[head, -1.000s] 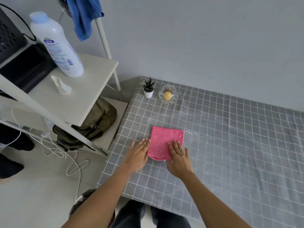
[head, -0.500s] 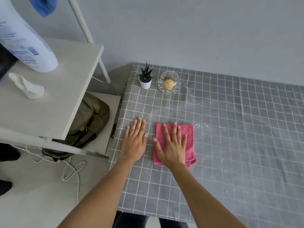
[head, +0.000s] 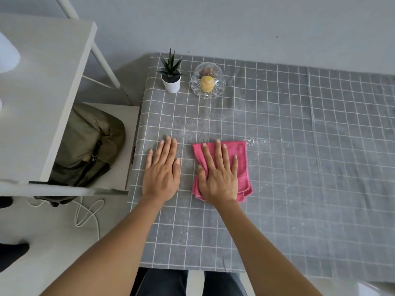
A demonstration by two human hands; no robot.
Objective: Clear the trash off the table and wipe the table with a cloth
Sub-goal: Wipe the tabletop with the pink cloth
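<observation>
A folded pink cloth [head: 242, 154] lies on the table, which is covered by a grey checked tablecloth [head: 299, 189]. My right hand [head: 220, 178] presses flat on top of the cloth with its fingers spread and the thumb at the cloth's left edge. My left hand [head: 162, 174] rests flat on the tablecloth just left of the cloth, holding nothing. Wet droplets [head: 256, 142] glisten on the tablecloth to the right of the cloth. No loose trash shows on the table.
A small potted plant [head: 171, 75] and a glass dish [head: 208, 83] with a yellow item inside stand at the far left corner. Left of the table is a white shelf [head: 42, 82], with an olive bag [head: 89, 144] beneath it and a white cable [head: 87, 212] on the floor.
My right hand has slid from the cloth's near corner to lie fully on top of it. My head has moved closer, so the view sits lower over the table.
</observation>
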